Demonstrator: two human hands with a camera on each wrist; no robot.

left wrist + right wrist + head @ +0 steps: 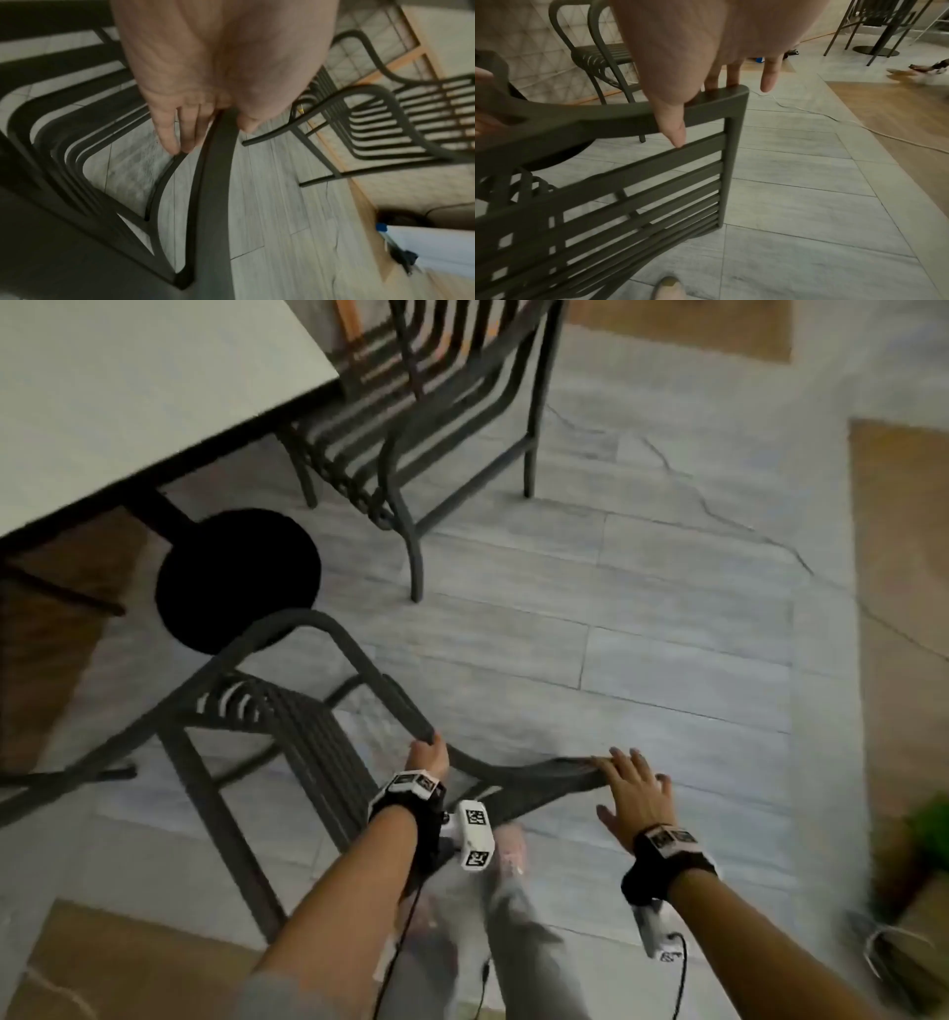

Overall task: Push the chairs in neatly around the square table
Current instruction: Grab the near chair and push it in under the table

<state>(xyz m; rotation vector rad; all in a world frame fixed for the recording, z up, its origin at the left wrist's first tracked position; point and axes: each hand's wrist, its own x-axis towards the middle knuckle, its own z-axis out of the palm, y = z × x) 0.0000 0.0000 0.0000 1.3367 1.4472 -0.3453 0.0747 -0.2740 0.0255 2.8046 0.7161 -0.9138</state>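
Dark slatted metal chair (pixel 287 721) stands beside the pale square desk (pixel 128 403); left hand (pixel 427 756) grips its top rail, right hand (pixel 634 788) rests flat there, fingers straight.

Grey plank floor (pixel 642 618) carrying the furniture

On the floor stand a dark slatted chair (pixel 287 711) at near left and a second slatted chair (pixel 441 403) farther off, tucked partly under the pale square table (pixel 128 392). The table's round black base (pixel 239 580) sits on the planks between them. A thin cable (pixel 834 119) trails across the boards at far right. Brown wood-toned flooring (pixel 904 557) borders the grey planks on the right.
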